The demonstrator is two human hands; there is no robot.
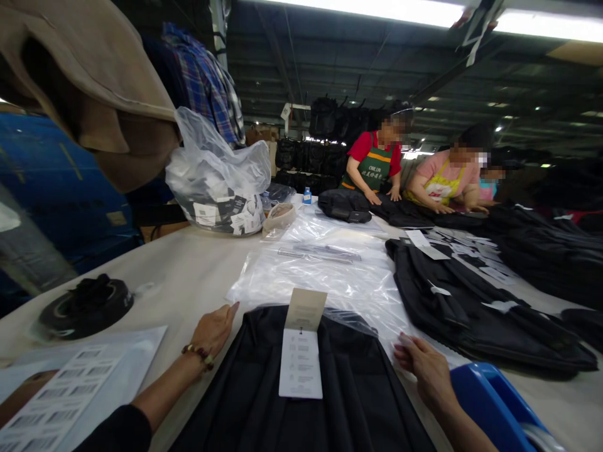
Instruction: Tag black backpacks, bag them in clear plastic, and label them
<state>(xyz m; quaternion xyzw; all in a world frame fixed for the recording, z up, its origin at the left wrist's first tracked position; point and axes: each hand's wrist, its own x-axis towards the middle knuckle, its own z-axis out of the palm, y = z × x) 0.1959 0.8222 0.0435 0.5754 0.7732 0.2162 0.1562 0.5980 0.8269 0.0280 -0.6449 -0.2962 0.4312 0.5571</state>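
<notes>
A black backpack (358, 383) lies flat in front of me, its top pointing away. A white printed hang tag (300, 364) with a beige folded card (306, 307) rests on it. Beyond its top edge spreads a clear plastic bag (325, 273), which overlaps the backpack's upper right corner. My left hand (214, 329), with a bead bracelet at the wrist, is closed at the plastic's near left corner, its fingertips partly hidden. To the right of the backpack, my right hand (424, 364) has curled fingers pinching the plastic's edge.
At left lie barcode label sheets (70, 389) and a black strap roll (87, 306). Behind stands a plastic sack of tags (221, 182). A blue tape dispenser (494, 402) is beside my right forearm. More black bags (475, 301) lie right; co-workers (374, 160) handle bags opposite.
</notes>
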